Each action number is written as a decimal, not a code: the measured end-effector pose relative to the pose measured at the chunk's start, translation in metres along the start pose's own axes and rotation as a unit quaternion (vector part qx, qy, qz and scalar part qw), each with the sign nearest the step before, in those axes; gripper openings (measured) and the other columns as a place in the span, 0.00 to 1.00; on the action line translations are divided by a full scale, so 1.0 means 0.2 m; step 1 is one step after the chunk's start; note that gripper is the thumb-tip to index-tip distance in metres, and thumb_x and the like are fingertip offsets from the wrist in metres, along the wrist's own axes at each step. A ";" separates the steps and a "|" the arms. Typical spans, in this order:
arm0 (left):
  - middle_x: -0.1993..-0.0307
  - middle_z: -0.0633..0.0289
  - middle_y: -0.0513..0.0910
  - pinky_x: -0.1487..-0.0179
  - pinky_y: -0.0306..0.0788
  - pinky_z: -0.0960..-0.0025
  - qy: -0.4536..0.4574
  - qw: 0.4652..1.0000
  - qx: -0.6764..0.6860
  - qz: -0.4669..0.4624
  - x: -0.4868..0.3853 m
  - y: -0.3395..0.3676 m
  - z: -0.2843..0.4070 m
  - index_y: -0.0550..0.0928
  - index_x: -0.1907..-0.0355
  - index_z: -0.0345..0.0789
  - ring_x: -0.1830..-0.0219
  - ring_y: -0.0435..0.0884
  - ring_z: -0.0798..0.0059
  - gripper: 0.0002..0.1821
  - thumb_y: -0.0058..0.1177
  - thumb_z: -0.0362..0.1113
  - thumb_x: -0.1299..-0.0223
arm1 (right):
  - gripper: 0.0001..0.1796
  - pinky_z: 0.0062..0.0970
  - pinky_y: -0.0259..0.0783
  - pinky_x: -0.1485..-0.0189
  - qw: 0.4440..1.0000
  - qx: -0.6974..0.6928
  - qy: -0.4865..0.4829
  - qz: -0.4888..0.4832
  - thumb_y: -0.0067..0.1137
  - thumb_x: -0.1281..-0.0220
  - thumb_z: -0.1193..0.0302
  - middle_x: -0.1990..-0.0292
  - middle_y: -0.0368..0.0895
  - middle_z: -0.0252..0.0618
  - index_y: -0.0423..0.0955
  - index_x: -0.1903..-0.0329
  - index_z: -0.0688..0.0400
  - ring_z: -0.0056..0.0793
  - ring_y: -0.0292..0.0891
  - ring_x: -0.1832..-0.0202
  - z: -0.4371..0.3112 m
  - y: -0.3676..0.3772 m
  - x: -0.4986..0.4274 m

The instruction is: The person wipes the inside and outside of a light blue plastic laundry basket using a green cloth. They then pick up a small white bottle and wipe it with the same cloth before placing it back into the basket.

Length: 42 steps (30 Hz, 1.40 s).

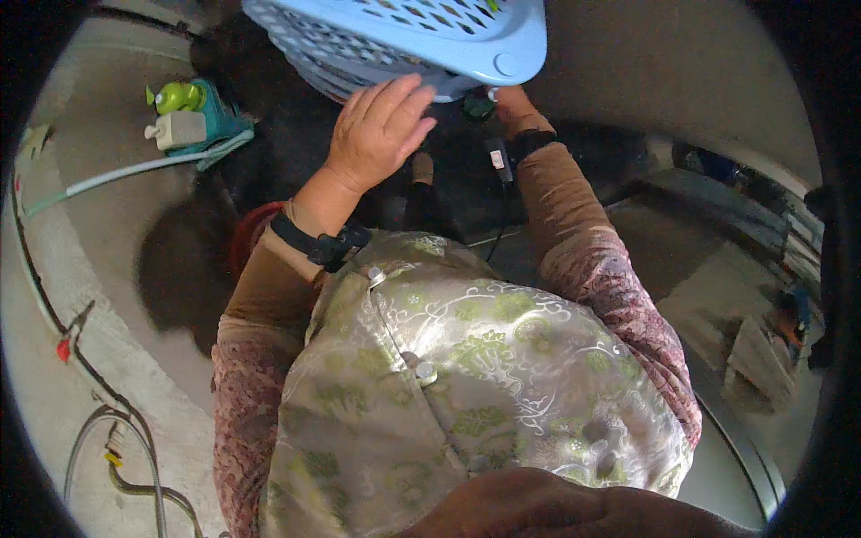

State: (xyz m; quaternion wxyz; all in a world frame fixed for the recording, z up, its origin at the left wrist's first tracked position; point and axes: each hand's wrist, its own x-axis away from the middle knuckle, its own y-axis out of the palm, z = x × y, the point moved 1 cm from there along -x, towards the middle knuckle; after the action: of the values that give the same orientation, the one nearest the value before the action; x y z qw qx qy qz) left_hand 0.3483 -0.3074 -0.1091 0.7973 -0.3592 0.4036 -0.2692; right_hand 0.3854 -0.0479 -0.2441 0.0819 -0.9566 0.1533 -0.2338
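At the top of the view is a light-blue plastic basket (430, 64) with diamond-shaped holes; small items inside show through them. Just below its near side is my left hand (383, 128), back upward, fingers apart, with nothing seen in it. It overlaps the basket's edge, but whether it touches is unclear. My right hand (516, 107) is at the basket's near right corner, partly hidden by the basket, so its grip cannot be made out. A dark green thing (479, 106) lies beside its fingertips.
A teal plastic holder (216, 118) at the upper left bears a green bottle (178, 98) and a white bottle (181, 130). Hoses and pipes (155, 464) run along the left wall. Part of a red rim (252, 232) shows behind my left forearm. A dark cable (499, 235) hangs near my right forearm.
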 end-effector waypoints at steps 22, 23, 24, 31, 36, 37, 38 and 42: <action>0.42 0.49 0.74 0.49 0.70 0.50 0.085 0.977 -0.067 -0.183 -0.80 -0.03 0.51 0.76 0.42 0.39 0.49 0.75 0.48 0.33 0.66 0.38 0.57 | 0.28 0.46 0.68 0.37 0.917 0.295 -0.212 0.164 0.59 0.43 0.62 0.35 0.66 0.54 0.72 0.39 0.55 0.53 0.65 0.36 -0.13 -0.28 -0.23; 0.42 0.48 0.74 0.49 0.70 0.50 0.096 0.977 -0.065 -0.180 -0.73 -0.09 0.54 0.76 0.43 0.38 0.49 0.75 0.48 0.33 0.66 0.38 0.57 | 0.27 0.47 0.67 0.37 0.916 0.290 -0.218 0.169 0.58 0.43 0.62 0.36 0.67 0.55 0.72 0.39 0.55 0.53 0.65 0.36 -0.15 -0.27 -0.20; 0.42 0.48 0.74 0.49 0.70 0.50 0.106 0.977 -0.058 -0.174 -0.69 -0.12 0.57 0.77 0.43 0.38 0.50 0.76 0.48 0.33 0.66 0.38 0.58 | 0.27 0.47 0.67 0.37 0.921 0.289 -0.208 0.157 0.58 0.42 0.63 0.36 0.67 0.55 0.72 0.40 0.55 0.53 0.66 0.36 -0.16 -0.27 -0.18; 0.39 0.55 0.73 0.46 0.69 0.54 0.135 0.977 -0.039 -0.162 -0.51 -0.20 0.66 0.78 0.42 0.42 0.45 0.73 0.52 0.32 0.65 0.39 0.56 | 0.28 0.42 0.74 0.45 0.935 0.255 -0.193 0.153 0.63 0.48 0.68 0.44 0.73 0.51 0.72 0.42 0.59 0.50 0.75 0.47 -0.16 -0.25 -0.22; 0.37 0.59 0.72 0.45 0.69 0.55 0.152 0.975 -0.046 -0.154 -0.38 -0.28 0.73 0.78 0.43 0.45 0.43 0.72 0.55 0.30 0.64 0.41 0.55 | 0.25 0.41 0.74 0.46 0.909 0.221 -0.250 0.249 0.62 0.48 0.70 0.46 0.75 0.49 0.74 0.45 0.58 0.49 0.75 0.49 -0.24 -0.26 -0.24; 0.37 0.59 0.72 0.45 0.68 0.56 0.154 0.973 -0.051 -0.161 -0.35 -0.29 0.75 0.78 0.43 0.46 0.43 0.72 0.55 0.30 0.64 0.42 0.55 | 0.24 0.41 0.74 0.46 0.920 0.235 -0.227 0.214 0.62 0.48 0.71 0.47 0.76 0.49 0.75 0.46 0.58 0.49 0.76 0.50 -0.27 -0.26 -0.23; 0.37 0.59 0.72 0.45 0.68 0.56 0.167 0.971 -0.054 -0.161 -0.33 -0.29 0.75 0.79 0.43 0.46 0.43 0.72 0.55 0.30 0.63 0.43 0.54 | 0.23 0.41 0.74 0.46 0.901 0.250 -0.271 0.227 0.62 0.48 0.71 0.48 0.77 0.49 0.75 0.46 0.58 0.49 0.76 0.50 -0.30 -0.28 -0.21; 0.37 0.60 0.72 0.46 0.68 0.56 0.156 0.974 -0.041 -0.160 -0.25 -0.30 0.75 0.79 0.42 0.48 0.44 0.72 0.56 0.29 0.63 0.42 0.53 | 0.19 0.41 0.73 0.44 0.907 0.292 -0.250 0.173 0.61 0.47 0.72 0.51 0.79 0.50 0.77 0.49 0.58 0.50 0.76 0.50 -0.44 -0.32 -0.22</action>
State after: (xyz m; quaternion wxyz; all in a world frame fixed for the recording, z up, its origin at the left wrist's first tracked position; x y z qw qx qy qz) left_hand 0.4393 -0.2534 0.0239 0.6556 -0.4055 0.4707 -0.4292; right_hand 0.3232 0.0198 -0.1713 0.4325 -0.8755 0.2154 -0.0039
